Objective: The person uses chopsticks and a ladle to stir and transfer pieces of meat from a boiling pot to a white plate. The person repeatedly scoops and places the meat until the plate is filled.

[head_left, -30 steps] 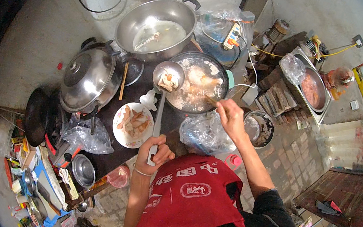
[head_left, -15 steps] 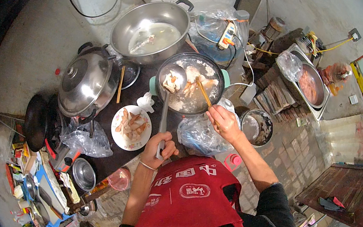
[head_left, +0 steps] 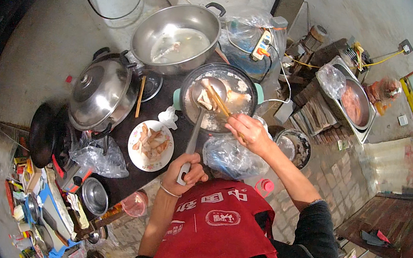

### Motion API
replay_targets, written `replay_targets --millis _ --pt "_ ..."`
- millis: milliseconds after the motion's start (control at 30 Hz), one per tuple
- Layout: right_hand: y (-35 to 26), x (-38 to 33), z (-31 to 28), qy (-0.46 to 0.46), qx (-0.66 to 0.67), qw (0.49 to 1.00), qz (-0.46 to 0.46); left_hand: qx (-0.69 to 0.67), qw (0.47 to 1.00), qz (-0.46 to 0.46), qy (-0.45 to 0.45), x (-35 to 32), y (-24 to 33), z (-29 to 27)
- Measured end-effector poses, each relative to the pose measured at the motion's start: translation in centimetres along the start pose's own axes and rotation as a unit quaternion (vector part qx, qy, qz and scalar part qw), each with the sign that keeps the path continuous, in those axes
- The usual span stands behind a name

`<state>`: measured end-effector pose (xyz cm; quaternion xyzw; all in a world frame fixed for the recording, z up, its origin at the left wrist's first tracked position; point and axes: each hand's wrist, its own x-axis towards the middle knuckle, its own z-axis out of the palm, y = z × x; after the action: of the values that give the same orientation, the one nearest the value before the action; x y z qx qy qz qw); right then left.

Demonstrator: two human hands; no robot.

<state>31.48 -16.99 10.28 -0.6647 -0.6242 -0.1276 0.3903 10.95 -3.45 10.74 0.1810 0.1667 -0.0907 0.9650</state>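
Note:
My left hand (head_left: 186, 171) is closed around the grey handle of a ladle (head_left: 194, 137). The ladle's round bowl hangs over a dark pan (head_left: 224, 67) with mint green handles and holds some pale pieces that look like meat. In my right hand (head_left: 249, 134) is a pair of wooden chopsticks (head_left: 219, 104), their tips at the pieces in the ladle's bowl. Larger pale pieces (head_left: 237, 96) lie in cloudy, foamy liquid in the pan. Left of the ladle handle stands a white floral plate (head_left: 131, 155) with several browned pieces on it.
A large steel basin (head_left: 142, 41) with liquid stands behind the pan; a lidded steel pot (head_left: 96, 97) is at the left. Crumpled tissue (head_left: 168, 117) lies beside the plate. A plastic bag (head_left: 234, 156) sits before the pan. A power strip (head_left: 262, 44) with cords lies beyond.
The ladle's bowl has moved right over the pan. My right hand has drawn slightly left and the chopstick tips have come from the pan's pieces to the ladle's bowl.

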Motion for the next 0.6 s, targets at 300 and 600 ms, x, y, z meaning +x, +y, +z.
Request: replay_targets --millis 300,600 --pt "0.8 -0.5 -1.9 0.222 0.422 0.798 0.369 -0.082 0.995 0.004 -0.058 -1.3 -0.2 -0.3" --pt "-0.2 -1.9 -2.6 0.265 0.394 0.783 0.402 -0.021 1.0 0.005 -0.02 -1.6 -0.1 0.1"
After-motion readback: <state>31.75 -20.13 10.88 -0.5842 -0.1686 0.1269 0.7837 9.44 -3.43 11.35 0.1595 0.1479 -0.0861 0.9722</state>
